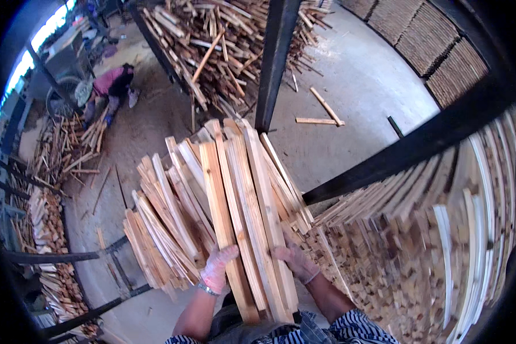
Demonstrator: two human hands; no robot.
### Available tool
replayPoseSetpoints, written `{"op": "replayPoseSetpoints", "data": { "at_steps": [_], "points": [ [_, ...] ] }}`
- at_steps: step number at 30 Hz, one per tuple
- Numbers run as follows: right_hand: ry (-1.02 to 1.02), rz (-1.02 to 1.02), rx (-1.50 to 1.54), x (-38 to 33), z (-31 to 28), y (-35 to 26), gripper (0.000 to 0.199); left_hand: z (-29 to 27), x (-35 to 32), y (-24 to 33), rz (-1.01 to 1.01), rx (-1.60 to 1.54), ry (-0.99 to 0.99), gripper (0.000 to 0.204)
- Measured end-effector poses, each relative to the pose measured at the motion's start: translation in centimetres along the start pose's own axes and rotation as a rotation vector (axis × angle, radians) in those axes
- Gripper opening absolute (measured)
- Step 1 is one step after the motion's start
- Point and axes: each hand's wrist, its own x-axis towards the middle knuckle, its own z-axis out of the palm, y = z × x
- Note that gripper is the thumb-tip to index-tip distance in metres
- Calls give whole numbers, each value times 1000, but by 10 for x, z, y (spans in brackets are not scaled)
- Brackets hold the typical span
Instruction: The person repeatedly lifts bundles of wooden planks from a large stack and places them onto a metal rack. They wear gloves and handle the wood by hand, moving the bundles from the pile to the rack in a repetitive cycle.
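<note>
Between my two gloved hands is a bundle of long, pale wooden strips point(245, 229), lying side by side and pointing away from me. My left hand point(217, 268) grips the bundle's left side, thumb on top and the other fingers hidden beneath. On the right side, my right hand point(295, 261) clasps it the same way. Beneath and to the left of the bundle lies a heap of similar wooden strips point(169, 212). A few more strips point(284, 186) show at its right edge.
A tall stack of strips point(378, 258) fills the right side. Dark metal bars point(407, 146) frame this spot. Beyond lies a big pile of scrap wood point(212, 46). Far left, a person point(110, 83) bends over another wood pile point(69, 143). Stacked bundles point(424, 40) stand at the far right.
</note>
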Motion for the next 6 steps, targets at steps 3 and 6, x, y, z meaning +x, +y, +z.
{"op": "replayPoseSetpoints", "data": {
  "at_steps": [3, 6],
  "points": [
    [-43, -163, 52, -10, 32, -60, 130, 46, -46, 72, 253, 163, -181, 104],
    [-119, -319, 113, -43, 57, -98, 133, 74, -85, 119, 380, 427, -184, 97]
  ]
}}
